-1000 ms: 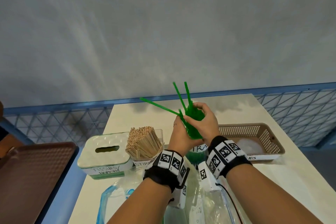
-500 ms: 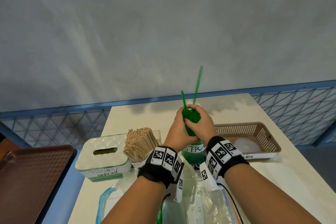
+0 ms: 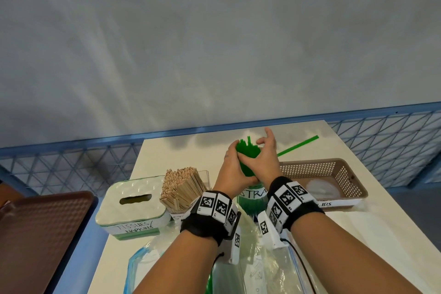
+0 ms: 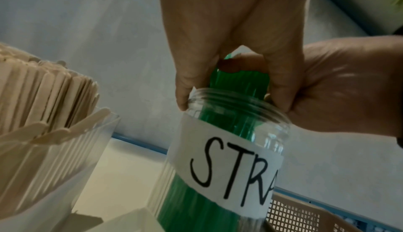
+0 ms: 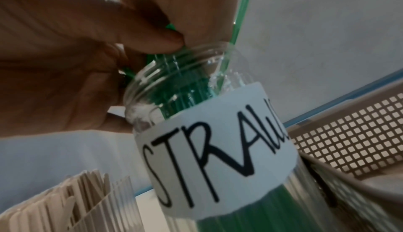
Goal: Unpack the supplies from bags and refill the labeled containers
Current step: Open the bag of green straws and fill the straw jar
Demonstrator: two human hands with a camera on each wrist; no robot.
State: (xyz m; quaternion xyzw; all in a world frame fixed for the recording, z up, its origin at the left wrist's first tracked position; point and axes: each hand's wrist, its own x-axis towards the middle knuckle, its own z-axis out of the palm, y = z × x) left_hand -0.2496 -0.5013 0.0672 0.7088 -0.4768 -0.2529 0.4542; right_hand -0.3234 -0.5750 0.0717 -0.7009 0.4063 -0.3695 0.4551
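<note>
A thick bundle of green straws (image 3: 247,159) stands in the clear jar labelled STRAWS (image 3: 254,194), its tops above the rim. My left hand (image 3: 235,157) grips the bundle from the left, just above the jar mouth. My right hand (image 3: 260,150) wraps it from the right, with one finger lifted. One loose straw (image 3: 298,145) leans out to the right, away from the bundle. In the left wrist view my fingers (image 4: 189,80) close round the straws (image 4: 237,84) at the jar rim (image 4: 235,101). The right wrist view shows the jar label (image 5: 213,151) and the loose straw (image 5: 242,11).
A tissue box (image 3: 133,200) and a clear holder of wooden stirrers (image 3: 183,186) stand left of the jar. A brown basket (image 3: 338,174) labelled LIDS sits to its right. Plastic zip bags (image 3: 262,270) lie at the table's near edge. A brown tray (image 3: 35,234) is off to the left.
The straws that stuck up and splayed out have been gathered and pushed lower into the jar. One straw now leans out to the right. Both hands stayed on the bundle.
</note>
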